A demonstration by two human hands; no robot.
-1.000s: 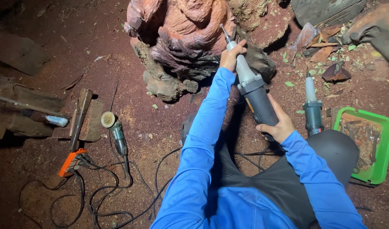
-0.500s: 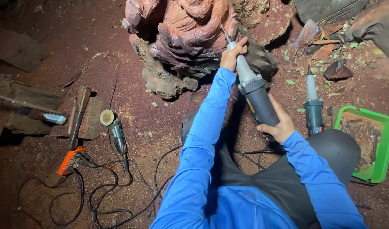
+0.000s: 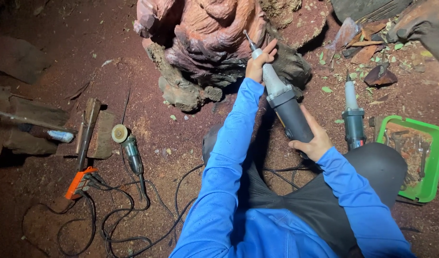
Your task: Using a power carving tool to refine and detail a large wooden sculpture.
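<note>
Right hand (image 3: 311,139), lower centre-right: closed around dark rear body of die grinder (image 3: 285,101). Left hand (image 3: 258,61), above it: wrapped on grinder's pale neck, near the bit. Grinder slants up-left; bit tip meets reddish wood carving (image 3: 207,45) at top centre. Second grinder (image 3: 352,114) stands just right. Green tray (image 3: 432,165) at right edge. Angle grinder (image 3: 128,148) and tangled cables (image 3: 109,215) lie lower left on red dirt.
</note>
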